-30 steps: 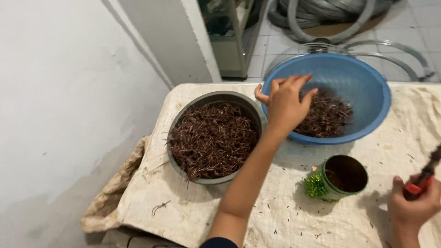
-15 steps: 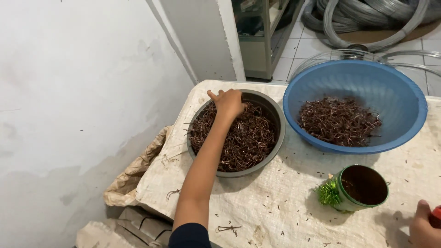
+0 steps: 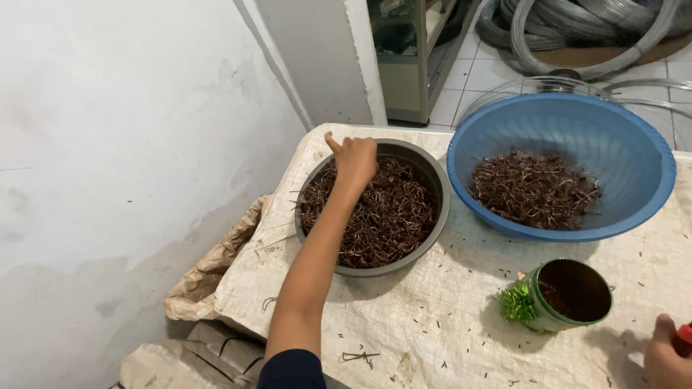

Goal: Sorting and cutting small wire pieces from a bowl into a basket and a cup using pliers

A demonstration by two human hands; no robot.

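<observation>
Left hand (image 3: pixel 355 160) is down in the grey bowl (image 3: pixel 432 180), fingers curled into the brown wire scraps (image 3: pixel 389 216). Right hand (image 3: pixel 667 356), low at the desk (image 3: pixel 432 317) edge, grips a red handle (image 3: pixel 685 338). Blue basin (image 3: pixel 634 137) lies beyond, green tin (image 3: pixel 537 306) just beside the right hand.

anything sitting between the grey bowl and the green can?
No object. In the head view, only bare white woven sacking with a few loose brown bits separates the grey bowl from the green can. The left hand is over the bowl.
</observation>
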